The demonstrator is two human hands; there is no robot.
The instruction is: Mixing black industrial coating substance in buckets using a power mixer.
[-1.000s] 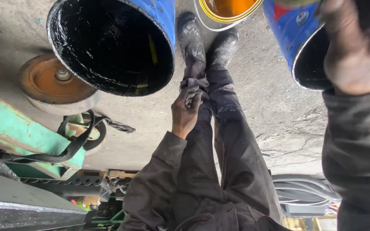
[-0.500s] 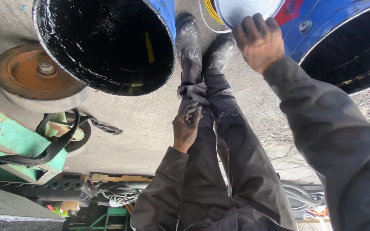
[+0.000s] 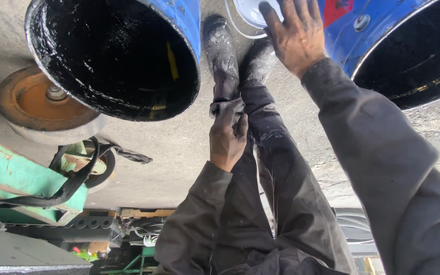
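Fingers of right hand (image 3: 296,38) are lying spread, open, on white lid (image 3: 248,12), far, between blue drums (image 3: 184,20); left hand (image 3: 227,137) is clutching rag (image 3: 226,108) on trouser leg (image 3: 276,168); lid seemingly not yet lifted

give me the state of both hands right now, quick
Left hand: closed, gripping a grey rag against the trouser leg.
Right hand: open, fingers spread, resting on the white bucket lid.

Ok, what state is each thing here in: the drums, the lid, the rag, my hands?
left drum: open, inside coated black.
right drum: open, dark inside.
white lid: right hand flat on it.
right hand: open, fingers spread.
left hand: closed on grey rag.
grey rag: bunched against trouser leg.
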